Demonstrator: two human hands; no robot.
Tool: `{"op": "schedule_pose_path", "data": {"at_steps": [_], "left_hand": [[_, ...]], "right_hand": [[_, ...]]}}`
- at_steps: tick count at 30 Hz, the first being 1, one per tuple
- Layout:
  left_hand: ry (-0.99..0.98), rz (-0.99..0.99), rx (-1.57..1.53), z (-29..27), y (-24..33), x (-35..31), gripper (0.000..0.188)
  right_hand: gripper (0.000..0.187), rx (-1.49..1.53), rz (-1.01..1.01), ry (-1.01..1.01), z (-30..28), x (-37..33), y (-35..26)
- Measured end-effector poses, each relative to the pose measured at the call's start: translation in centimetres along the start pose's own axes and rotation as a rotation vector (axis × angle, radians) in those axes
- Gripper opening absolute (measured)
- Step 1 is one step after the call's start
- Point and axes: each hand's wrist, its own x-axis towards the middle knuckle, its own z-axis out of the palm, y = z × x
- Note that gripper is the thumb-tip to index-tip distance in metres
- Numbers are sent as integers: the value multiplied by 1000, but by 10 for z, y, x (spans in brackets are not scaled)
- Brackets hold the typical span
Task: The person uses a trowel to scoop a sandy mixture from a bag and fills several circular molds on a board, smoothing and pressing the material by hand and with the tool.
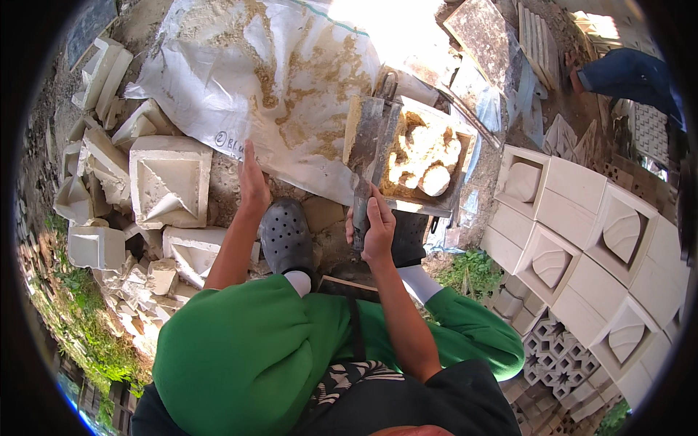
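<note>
My right hand (379, 225) is closed around the dark handle of a trowel (361, 200). Its flat grey blade reaches away from me, at the left edge of a shallow box mould (445, 206). Lumpy sandy mix (423, 156) fills much of that mould, with a pale round lump near its front right. On the left, my left hand (254, 182) is held edge-on with its fingers stretched out, holding nothing. It is near the front edge of a white sack sheet (211, 94) smeared with damp sand.
Cast blocks (171, 182) and broken pieces crowd the left. Patterned pale blocks (571, 189) are stacked at right, beside pierced blocks (560, 356). Boards (476, 40) lean at the far right, near another person's leg (632, 76). My grey clog (287, 236) rests between my hands.
</note>
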Motion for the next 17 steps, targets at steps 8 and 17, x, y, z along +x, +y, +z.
{"op": "schedule_pose_path", "data": {"at_steps": [8,17], "left_hand": [[64,-137,143,-46,-3,-8,58],[-239,1091,1447,-17,1,-46,80]], "right_hand": [[41,367,118,185,-31,-30,-21],[60,-247,68,108,14,-16,8]]}}
